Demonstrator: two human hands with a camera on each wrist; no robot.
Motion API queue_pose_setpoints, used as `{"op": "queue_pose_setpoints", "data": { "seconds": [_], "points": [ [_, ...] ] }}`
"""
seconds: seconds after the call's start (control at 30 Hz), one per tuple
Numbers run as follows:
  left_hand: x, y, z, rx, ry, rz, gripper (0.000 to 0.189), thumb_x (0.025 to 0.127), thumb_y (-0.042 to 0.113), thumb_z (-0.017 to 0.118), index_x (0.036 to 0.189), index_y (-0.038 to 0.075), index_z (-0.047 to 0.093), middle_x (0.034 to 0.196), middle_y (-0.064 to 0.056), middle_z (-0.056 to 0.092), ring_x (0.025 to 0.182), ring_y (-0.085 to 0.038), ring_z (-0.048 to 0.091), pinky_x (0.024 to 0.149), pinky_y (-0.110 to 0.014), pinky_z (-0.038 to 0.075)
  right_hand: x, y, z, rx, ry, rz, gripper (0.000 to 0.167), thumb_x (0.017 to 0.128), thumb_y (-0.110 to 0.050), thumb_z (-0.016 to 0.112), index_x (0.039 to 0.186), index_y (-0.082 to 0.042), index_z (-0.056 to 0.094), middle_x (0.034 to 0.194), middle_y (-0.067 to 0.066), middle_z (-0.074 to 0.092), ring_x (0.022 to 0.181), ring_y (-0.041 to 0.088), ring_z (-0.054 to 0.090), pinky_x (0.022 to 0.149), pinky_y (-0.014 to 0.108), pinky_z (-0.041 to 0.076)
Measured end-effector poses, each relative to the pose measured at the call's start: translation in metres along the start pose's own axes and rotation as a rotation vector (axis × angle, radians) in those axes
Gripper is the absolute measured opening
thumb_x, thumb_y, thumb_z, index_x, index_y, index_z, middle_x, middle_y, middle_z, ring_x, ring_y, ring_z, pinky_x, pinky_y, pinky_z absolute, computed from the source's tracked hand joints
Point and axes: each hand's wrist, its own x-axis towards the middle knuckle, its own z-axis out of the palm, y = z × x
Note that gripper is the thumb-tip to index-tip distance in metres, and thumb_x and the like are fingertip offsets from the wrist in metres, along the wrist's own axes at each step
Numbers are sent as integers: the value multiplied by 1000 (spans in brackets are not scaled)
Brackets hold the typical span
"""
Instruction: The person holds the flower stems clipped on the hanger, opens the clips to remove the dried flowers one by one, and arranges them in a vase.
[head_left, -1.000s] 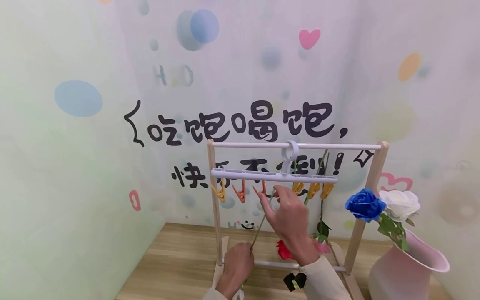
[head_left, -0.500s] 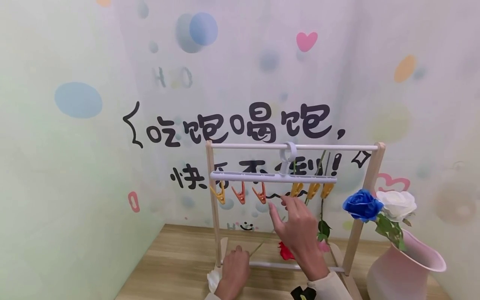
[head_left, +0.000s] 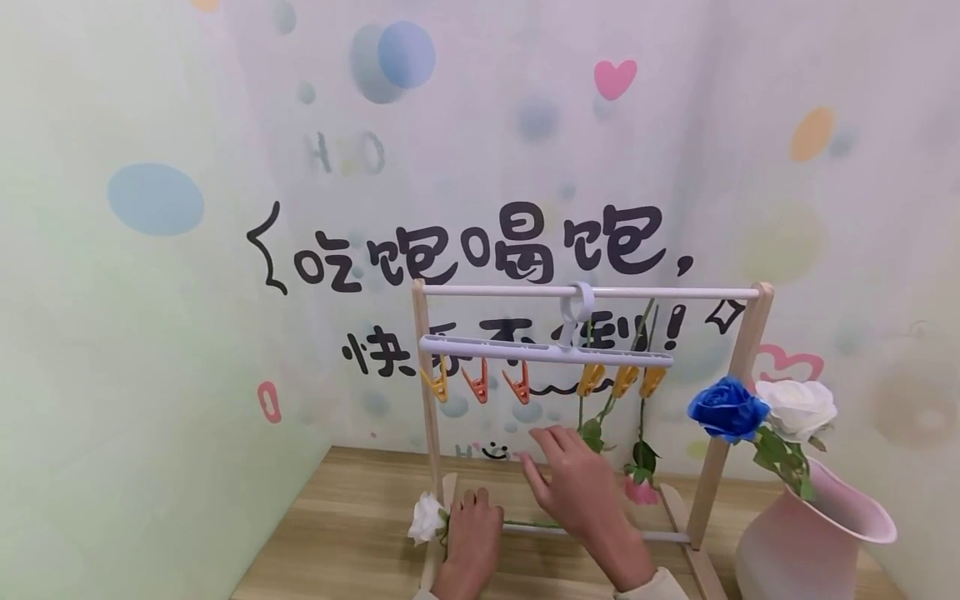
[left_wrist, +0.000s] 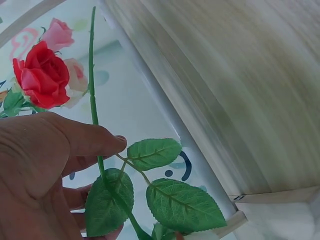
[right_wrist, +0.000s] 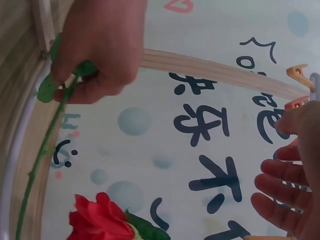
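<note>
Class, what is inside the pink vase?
A blue rose and a white rose stand in the pink vase, with green leaves near its mouth. Its wall hides the stems' lower ends and anything deeper.

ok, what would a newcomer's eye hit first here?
Probably the bold black lettering on the wall behind the rack, and the vivid blue rose in the pink vase at the head view's right. Then the hands, lower middle: the left hand holds a white rose by its stem, the right hand open below the clips.
</note>
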Motion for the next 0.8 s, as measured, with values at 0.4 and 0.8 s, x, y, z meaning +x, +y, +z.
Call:
{"op": "queue_pose_setpoints", "data": {
  "seconds": [0.4, 0.8],
  "points": [
    [-4, -5, -13, 3, -23, 36, 13, 78, 16, 79, 72, 21, 68, 92, -3, 56, 89, -21, 50, 74, -35, 38, -37, -3, 25, 9, -484, -99, 21, 82, -23, 79, 99, -13, 70, 99, 0, 66, 91, 19, 62, 70, 33, 56],
    [-6, -7, -38, -70, -108, 60, 12, 80, 10, 79, 80, 19, 71, 102, -4, 59, 105, -24, 51, 91, -42, 43, -63, -2, 46, 96, -584, -98, 11, 82, -15, 77, 81, -15, 66, 71, -6, 51, 63, 11, 49, 51, 24, 41]
  ]
}}
